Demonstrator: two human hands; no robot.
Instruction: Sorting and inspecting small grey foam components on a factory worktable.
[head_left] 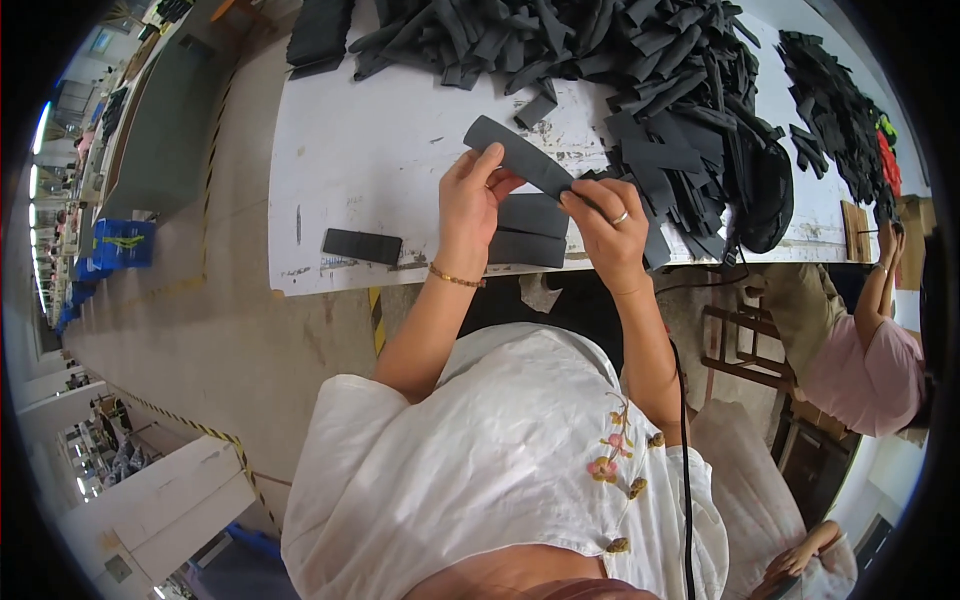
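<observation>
Both hands are holding one dark grey foam strip (520, 157) up over the white table (370, 150). The left hand (468, 200) is gripping the strip from below, thumb lying on its upper face near the middle, fingers closed around the edge. The right hand (605, 225), wearing a ring, is pinching the strip's lower right end between thumb and fingertips. The strip is tilting, its upper end pointing toward the far left of the table.

Directly beneath the strip, at the table's near edge, a small stack of strips (530, 232) is lying flat. To the left of that stack, a single strip (362, 246) is lying alone near the same edge. Behind the held strip, a big heap of strips (620, 60) is covering the far side of the table. At the table's right end, another person in a pink top (868, 365) is sitting with an arm raised.
</observation>
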